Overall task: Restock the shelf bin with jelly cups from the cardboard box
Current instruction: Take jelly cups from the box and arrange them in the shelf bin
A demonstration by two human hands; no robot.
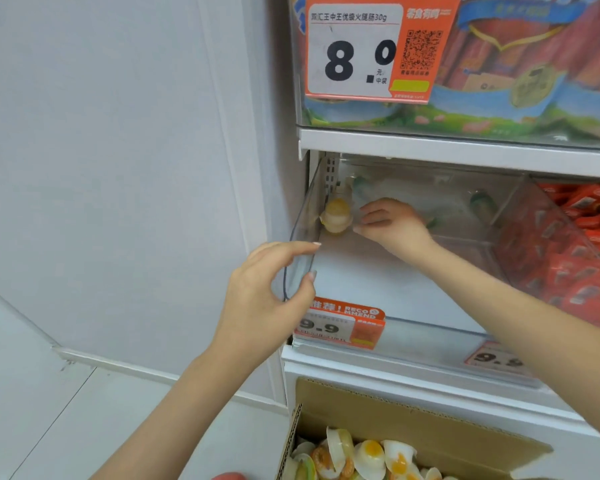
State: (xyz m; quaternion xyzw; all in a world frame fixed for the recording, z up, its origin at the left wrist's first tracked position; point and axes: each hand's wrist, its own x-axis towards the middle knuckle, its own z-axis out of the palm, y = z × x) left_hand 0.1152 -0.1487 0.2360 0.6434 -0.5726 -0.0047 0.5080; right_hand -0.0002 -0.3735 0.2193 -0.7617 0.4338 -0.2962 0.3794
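head view: the right hand (pixel 392 225) is deep inside the clear shelf bin (pixel 300 251), fingers straight and released, tips just touching a yellow jelly cup (pixel 336 216) that sits at the bin's back left corner. nearer the camera, the left hand (pixel 267 292) pinches the bin's front left edge between thumb and forefinger. below both wrists, the cardboard box (pixel 413 417) holds more jelly cups (pixel 371 459).

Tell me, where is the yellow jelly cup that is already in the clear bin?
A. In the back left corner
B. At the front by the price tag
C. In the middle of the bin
A: the jelly cup sits in the back left corner of the clear bin, just beside the right hand.
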